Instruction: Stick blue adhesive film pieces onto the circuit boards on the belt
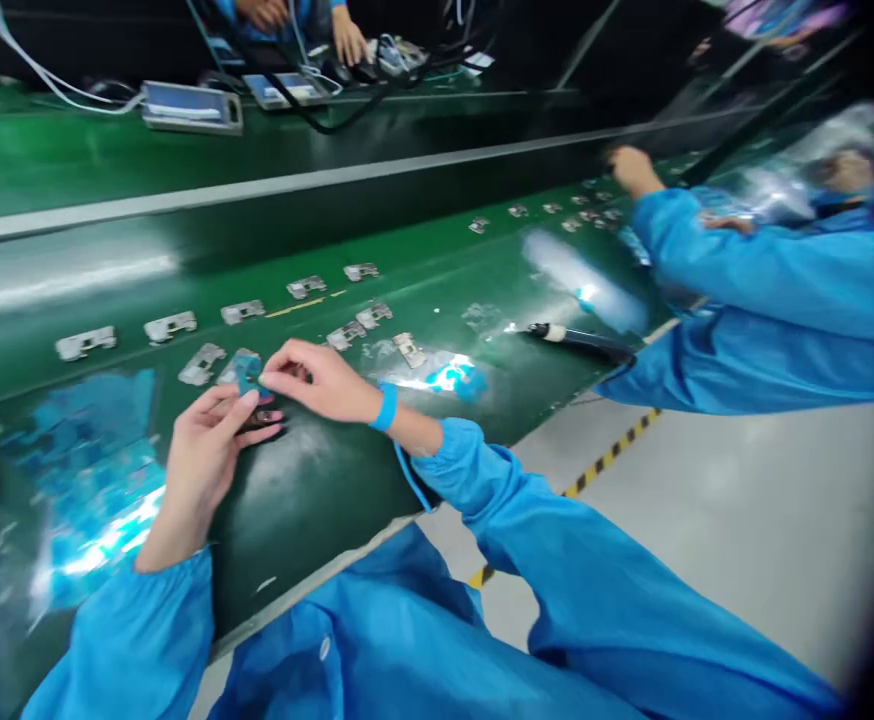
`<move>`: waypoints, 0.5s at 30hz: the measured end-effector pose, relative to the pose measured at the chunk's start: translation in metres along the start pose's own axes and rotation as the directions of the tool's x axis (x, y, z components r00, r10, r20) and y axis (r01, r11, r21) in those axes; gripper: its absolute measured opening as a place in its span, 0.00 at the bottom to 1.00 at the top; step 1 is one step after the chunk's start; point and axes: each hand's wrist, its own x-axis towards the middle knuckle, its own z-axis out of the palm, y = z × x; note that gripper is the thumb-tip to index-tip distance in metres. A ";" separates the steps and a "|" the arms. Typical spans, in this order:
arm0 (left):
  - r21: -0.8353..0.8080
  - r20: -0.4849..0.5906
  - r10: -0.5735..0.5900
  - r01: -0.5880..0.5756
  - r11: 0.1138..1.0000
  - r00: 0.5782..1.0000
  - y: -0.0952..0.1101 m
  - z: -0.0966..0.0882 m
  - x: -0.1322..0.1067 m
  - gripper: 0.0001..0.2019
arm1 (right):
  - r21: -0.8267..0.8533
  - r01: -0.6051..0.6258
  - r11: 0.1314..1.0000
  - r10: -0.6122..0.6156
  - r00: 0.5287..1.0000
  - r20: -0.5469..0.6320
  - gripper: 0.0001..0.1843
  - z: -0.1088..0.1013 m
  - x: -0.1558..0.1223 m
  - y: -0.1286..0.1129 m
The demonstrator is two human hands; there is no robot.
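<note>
My left hand (208, 440) is closed, thumb against fingers, on a small part with a piece of blue film (245, 368) standing up from it. The part itself is mostly hidden by my fingers. My right hand (324, 382), with a blue band at the wrist, pinches at the right edge of that film. Just behind my hands lies a small silvery metal part (202, 364) on the green bench (309, 490). More such parts, like this metal piece (409, 349), rest to the right of my hands.
Several metal parts (170, 327) form a row on the green strip behind. A clear sheet with blue film pieces (99, 470) lies at left. A black pen-like tool (576, 338) lies at right, near a co-worker's sleeve (767, 260). Another person's hand (348, 38) shows across the bench.
</note>
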 end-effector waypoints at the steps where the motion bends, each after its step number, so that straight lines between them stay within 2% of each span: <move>1: -0.012 -0.018 -0.005 0.005 1.000 1.000 -0.001 -0.001 0.003 0.29 | -0.049 0.004 0.999 -0.005 1.000 -0.026 0.13 -0.017 0.012 0.004; 2: -0.032 -0.046 -0.008 0.006 0.999 0.999 -0.001 -0.003 0.006 0.29 | -0.136 -0.010 0.991 0.002 0.998 -0.063 0.10 -0.036 0.027 0.011; 3: -0.049 -0.071 -0.011 0.007 0.999 0.997 -0.001 -0.005 0.008 0.29 | -0.381 -0.060 0.923 0.023 0.995 -0.101 0.10 -0.057 0.043 0.018; 4: -0.064 -0.088 -0.010 0.005 0.998 0.996 0.000 -0.007 0.010 0.28 | -0.575 -0.148 0.805 0.071 0.986 -0.154 0.10 -0.077 0.060 0.026; 5: -0.076 -0.096 -0.010 0.003 0.997 0.995 0.000 -0.009 0.012 0.27 | -0.680 -0.243 0.691 0.141 0.969 -0.203 0.12 -0.094 0.076 0.033; 7: -0.081 -0.086 -0.013 0.007 0.997 0.996 0.002 -0.012 0.012 0.26 | -0.709 -0.297 0.640 0.213 0.955 -0.207 0.14 -0.118 0.102 0.047; 10: -0.076 -0.062 -0.025 0.020 0.997 0.998 0.004 -0.014 0.010 0.24 | -0.706 -0.314 0.634 0.266 0.947 -0.182 0.17 -0.125 0.120 0.057; 13: -0.073 -0.058 -0.024 0.020 0.997 0.998 0.003 -0.013 0.010 0.23 | -0.667 -0.316 0.674 0.298 0.943 -0.146 0.19 -0.123 0.124 0.062; 15: -0.065 -0.056 -0.031 0.028 0.997 0.998 0.001 -0.012 0.011 0.23 | -0.622 -0.335 0.708 0.295 0.940 -0.171 0.24 -0.132 0.115 0.065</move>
